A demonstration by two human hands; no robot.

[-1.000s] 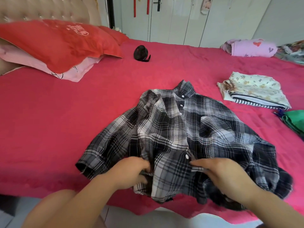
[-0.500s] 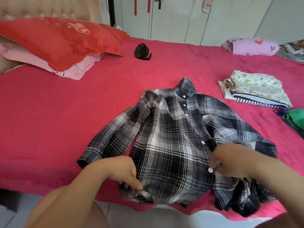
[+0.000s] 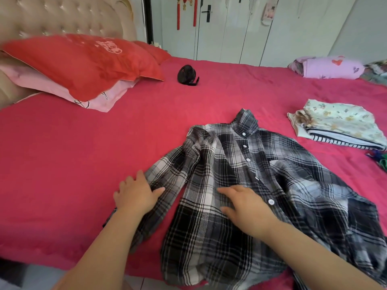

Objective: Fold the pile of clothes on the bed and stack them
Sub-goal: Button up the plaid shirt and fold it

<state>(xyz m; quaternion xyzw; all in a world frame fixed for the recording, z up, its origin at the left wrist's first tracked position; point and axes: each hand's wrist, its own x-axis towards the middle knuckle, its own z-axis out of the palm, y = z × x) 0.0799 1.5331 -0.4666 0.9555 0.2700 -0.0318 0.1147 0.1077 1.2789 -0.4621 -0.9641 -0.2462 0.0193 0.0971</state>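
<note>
On the red bed [image 3: 62, 164], close to its front edge in the head view, the black-and-white plaid shirt [image 3: 240, 164] lay buttoned and face up. Its collar [image 3: 246, 120] pointed away from the person and its hem hung slightly over the edge. Its right side was bunched and rumpled. A folded stack [image 3: 339, 126] of clothes sat well apart, further back on the right.

The shirt looked light, soft and limp, a thin woven cloth that would sag and crease wherever it was not supported. It would probably slide easily over the bedspread. A good hold would be at the shoulder seams or the sleeve cuffs, or a pinch along each side edge to turn it inward.

The left hand [image 3: 136, 195] lay flat with straight, slightly spread fingers [image 3: 134, 181], the thumb on the near sleeve [image 3: 167, 178] and the other fingers on the bedspread just beside it. The right hand [image 3: 249, 210] pressed palm down on the shirt front beside the button placket, fingers extended. Neither hand gripped anything.
</note>
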